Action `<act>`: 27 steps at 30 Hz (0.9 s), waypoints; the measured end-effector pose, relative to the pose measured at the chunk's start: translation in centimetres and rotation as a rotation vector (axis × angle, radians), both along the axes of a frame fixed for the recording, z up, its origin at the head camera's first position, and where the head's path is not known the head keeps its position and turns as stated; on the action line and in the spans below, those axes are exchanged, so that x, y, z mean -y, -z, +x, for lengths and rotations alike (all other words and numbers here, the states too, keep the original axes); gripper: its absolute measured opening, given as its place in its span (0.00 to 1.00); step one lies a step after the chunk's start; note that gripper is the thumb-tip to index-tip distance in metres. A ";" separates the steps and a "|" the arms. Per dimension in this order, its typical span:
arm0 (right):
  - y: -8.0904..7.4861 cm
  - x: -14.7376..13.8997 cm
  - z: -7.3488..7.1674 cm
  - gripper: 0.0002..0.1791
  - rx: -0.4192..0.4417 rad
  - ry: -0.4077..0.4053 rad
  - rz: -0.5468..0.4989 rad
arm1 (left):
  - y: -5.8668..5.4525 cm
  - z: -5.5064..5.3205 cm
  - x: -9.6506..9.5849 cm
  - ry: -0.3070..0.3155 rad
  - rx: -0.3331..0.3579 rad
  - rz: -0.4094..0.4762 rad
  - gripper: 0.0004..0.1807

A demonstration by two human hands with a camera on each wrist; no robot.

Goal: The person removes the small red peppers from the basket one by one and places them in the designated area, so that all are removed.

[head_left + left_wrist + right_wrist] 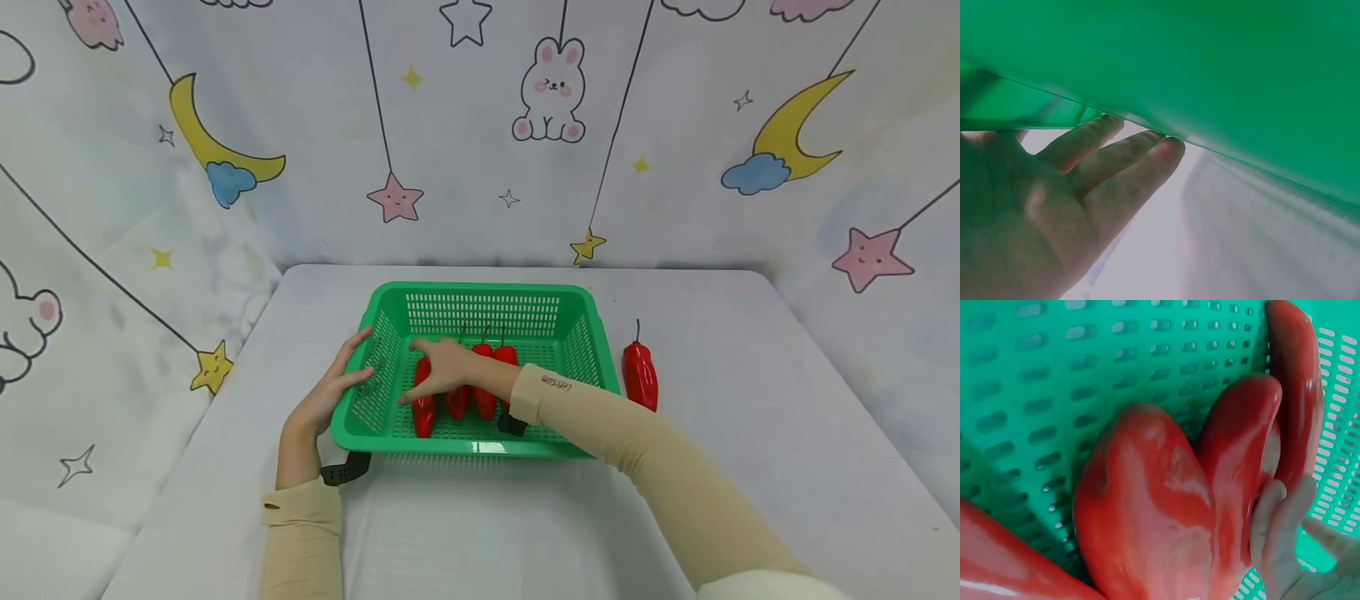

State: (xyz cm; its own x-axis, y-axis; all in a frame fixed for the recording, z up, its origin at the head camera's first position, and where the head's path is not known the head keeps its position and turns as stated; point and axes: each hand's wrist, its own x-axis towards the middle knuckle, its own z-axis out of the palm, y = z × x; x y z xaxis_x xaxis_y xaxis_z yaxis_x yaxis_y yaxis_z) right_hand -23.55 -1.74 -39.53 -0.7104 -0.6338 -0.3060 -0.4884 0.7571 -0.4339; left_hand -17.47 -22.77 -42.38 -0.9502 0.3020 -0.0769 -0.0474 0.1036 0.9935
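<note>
A green plastic basket [480, 447] with slotted walls stands on the table and holds several red chili peppers [423, 417] lying side by side. At its left side my left hand [330, 392] grips the rim, thumb over the edge; in the left wrist view, fingers [1138, 181] reach against the green plastic from outside. My right hand [444, 367] is inside the basket over the leftmost peppers, thumb and forefinger spread apart. Up close in the right wrist view, its fingertips [1300, 494] are right at the far pepper [1297, 381]. The forearm hides part of the peppers.
One more red chili pepper [640, 375] lies on the white table [750, 417], right of the basket. Behind the table hangs a pale backdrop [465, 225] printed with stars, moons and a bunny. The right sleeve crosses the basket's front right corner.
</note>
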 end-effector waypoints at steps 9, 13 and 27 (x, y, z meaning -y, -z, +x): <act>-0.2 0.5 0.4 0.53 -0.005 -0.005 0.002 | 0.0 0.0 0.1 0.003 -0.002 0.005 0.33; -0.2 0.6 0.5 0.53 -0.015 0.001 0.000 | -0.1 0.0 0.1 0.004 -0.004 0.001 0.33; 0.1 0.9 1.5 0.57 -0.024 0.025 0.079 | 0.0 0.1 0.0 0.003 -0.012 -0.001 0.33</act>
